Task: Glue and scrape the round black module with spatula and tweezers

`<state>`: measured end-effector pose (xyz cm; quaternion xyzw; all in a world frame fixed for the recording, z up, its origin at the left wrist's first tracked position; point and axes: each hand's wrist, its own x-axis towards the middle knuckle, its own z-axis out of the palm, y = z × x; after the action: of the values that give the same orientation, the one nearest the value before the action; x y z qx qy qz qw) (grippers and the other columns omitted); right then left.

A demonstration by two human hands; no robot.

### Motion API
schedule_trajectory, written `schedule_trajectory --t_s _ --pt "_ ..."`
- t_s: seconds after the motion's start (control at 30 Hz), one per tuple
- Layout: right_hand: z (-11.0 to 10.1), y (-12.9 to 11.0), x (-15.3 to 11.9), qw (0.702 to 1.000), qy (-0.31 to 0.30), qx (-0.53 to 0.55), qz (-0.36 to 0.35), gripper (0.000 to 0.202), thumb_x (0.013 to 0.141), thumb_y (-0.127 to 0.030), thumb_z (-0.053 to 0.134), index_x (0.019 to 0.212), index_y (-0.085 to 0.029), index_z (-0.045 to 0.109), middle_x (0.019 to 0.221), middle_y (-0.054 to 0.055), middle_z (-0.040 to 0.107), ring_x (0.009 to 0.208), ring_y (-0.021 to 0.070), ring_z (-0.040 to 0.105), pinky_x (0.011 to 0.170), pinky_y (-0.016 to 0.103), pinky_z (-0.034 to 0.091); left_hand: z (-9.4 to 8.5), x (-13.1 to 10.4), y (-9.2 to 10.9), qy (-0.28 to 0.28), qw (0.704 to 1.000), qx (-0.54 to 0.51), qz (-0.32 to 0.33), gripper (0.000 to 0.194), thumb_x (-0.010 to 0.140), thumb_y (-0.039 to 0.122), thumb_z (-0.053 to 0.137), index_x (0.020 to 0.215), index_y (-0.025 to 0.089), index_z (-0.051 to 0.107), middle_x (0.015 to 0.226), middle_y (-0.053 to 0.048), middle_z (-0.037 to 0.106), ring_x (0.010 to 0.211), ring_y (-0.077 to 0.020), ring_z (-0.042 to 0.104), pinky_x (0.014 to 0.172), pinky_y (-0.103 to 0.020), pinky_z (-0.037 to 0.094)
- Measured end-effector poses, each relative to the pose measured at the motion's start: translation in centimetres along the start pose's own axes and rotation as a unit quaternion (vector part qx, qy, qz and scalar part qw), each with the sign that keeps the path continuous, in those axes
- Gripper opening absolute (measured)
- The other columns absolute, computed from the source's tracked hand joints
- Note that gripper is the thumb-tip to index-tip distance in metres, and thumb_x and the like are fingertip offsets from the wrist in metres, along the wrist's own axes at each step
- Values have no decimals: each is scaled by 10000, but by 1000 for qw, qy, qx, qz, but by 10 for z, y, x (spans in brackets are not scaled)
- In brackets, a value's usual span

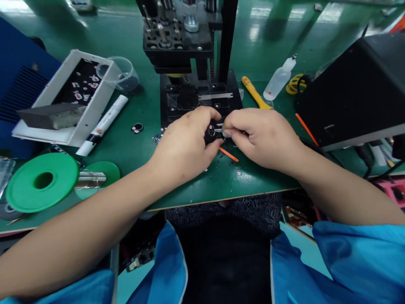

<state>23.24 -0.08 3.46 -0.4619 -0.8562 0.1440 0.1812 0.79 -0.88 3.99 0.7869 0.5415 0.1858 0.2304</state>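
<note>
In front of the black press stand [194, 55], my left hand [186, 143] is closed around a small black round part [210, 134], with thumb and forefinger at its sides. My right hand [264, 137] pinches a thin, light metal piece [219, 130] whose tip meets the black part; most of it is hidden by the fingers, so its kind is unclear. An orange stick [228, 154] lies on the green bench just below both hands. Left of my left hand rests a small black ring [137, 128]. A flat silver strip [215, 96] lies on the press base.
At left are a white tray [74, 135] with a grey block, a marker [103, 125], a clear cup [126, 78] and a green wire spool [42, 182]. To the right stand a yellow-handled tool [255, 93], a plastic bottle [278, 80] and a large black box [351, 84].
</note>
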Motion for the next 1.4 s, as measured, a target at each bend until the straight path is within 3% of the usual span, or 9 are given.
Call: schedule_trajectory --t_s 0.23,0.67,0.93,1.1,1.4 --pt "-6 5 3 992 4 129 7 143 1070 -183 695 965 -223 785 902 -5 786 802 178 647 795 348 457 -2 1 -3 -4 999 -28 18 372 976 145 812 1328 253 759 1418 -80 876 1337 -347 835 1231 -493 659" --pt "-12 9 7 982 -24 184 35 130 1067 -228 733 955 -227 800 849 -32 737 793 161 625 764 339 435 -2 1 -6 -3 998 -44 37 395 979 170 799 1369 230 772 1407 -84 871 1306 -337 831 1213 -482 656" --pt "-4 10 3 998 20 66 -13 176 1122 -230 675 1036 -229 828 976 8 813 904 203 723 826 361 434 1 3 -9 15 998 -52 28 391 982 164 804 1367 223 769 1380 -80 878 1301 -325 840 1192 -467 669" --pt "2 6 -1 1000 16 -21 -1 237 1173 -295 614 1075 -237 823 1018 54 808 956 261 725 804 392 379 6 4 -9 28 999 -24 26 386 994 136 784 1372 211 761 1422 -104 866 1352 -333 832 1218 -482 662" --pt "-6 6 6 982 3 183 35 131 1053 -189 730 943 -216 796 836 -28 723 788 158 619 762 347 414 9 3 -14 34 997 -43 60 394 975 162 790 1363 221 755 1365 -83 872 1272 -317 840 1148 -470 685"
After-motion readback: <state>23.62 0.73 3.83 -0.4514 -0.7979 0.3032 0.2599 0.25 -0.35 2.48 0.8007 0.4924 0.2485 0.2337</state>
